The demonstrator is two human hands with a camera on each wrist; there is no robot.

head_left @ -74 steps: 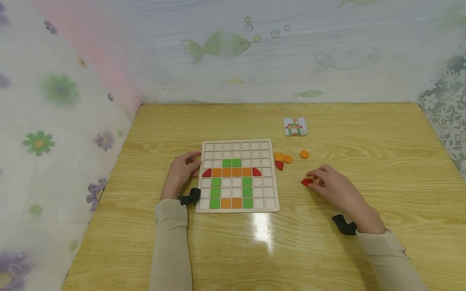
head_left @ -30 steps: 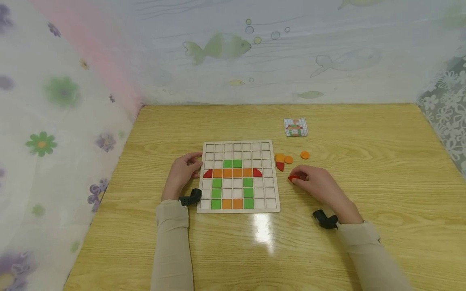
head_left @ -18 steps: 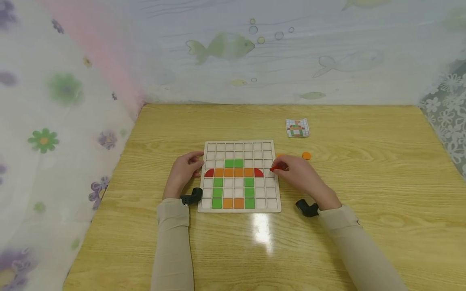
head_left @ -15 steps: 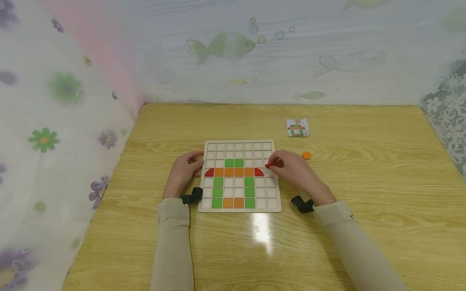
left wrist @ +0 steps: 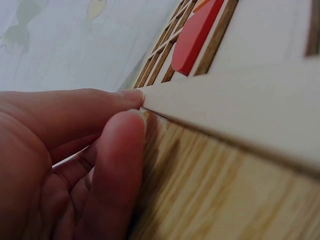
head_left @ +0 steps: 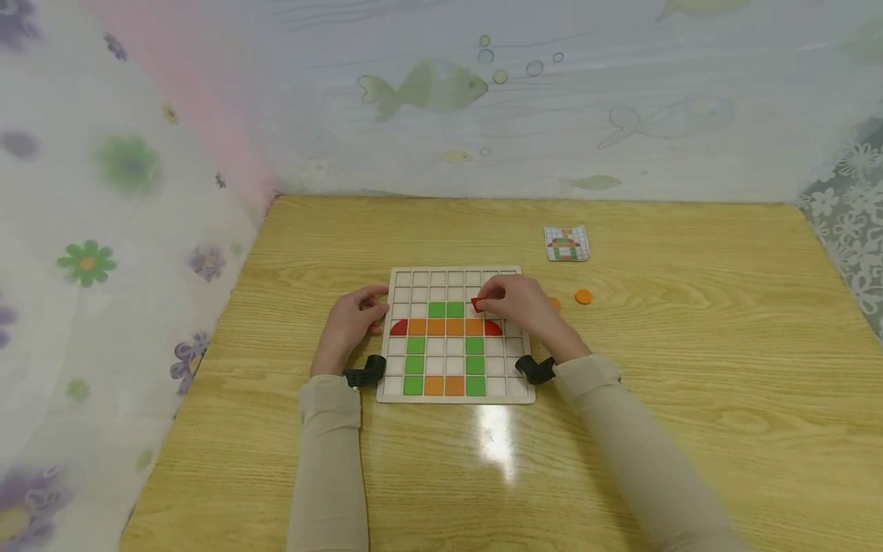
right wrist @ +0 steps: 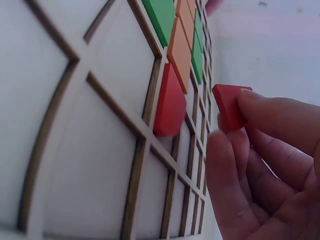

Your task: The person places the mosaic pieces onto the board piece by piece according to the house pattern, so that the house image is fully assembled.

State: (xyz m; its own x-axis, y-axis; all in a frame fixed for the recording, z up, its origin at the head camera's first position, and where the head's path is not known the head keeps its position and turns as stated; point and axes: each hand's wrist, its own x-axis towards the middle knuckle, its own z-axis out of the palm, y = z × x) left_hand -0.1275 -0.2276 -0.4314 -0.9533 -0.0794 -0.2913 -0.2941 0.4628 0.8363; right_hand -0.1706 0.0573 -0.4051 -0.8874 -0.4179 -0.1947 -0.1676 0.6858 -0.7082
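In the head view a wooden grid board (head_left: 513, 389) bears green and orange square tiles, with a red quarter-circle tile (head_left: 399, 328) at each end of its orange row. My left hand (head_left: 350, 318) is at the board's left side; in the left wrist view its fingertips (left wrist: 131, 95) touch the edge, thumb alongside. Above the board, my right hand (head_left: 520, 303) pinches another red quarter-circle tile (right wrist: 230, 102) between thumb and fingers. The head view puts this tile over the cell just right of the green pair, and the right wrist view shows it raised off the grid.
An orange round tile (head_left: 583, 297) lies on the table (head_left: 690, 322) right of the board. A second orange tile (head_left: 556, 303) peeks out behind the right hand. Farther back lies a small pattern card (head_left: 567, 244). Each wrist wears a black camera mount (head_left: 535, 371).
My right hand has picked up the red quarter-circle tile from the table and carried it left, over the board. My left hand has stayed at the board's left edge.
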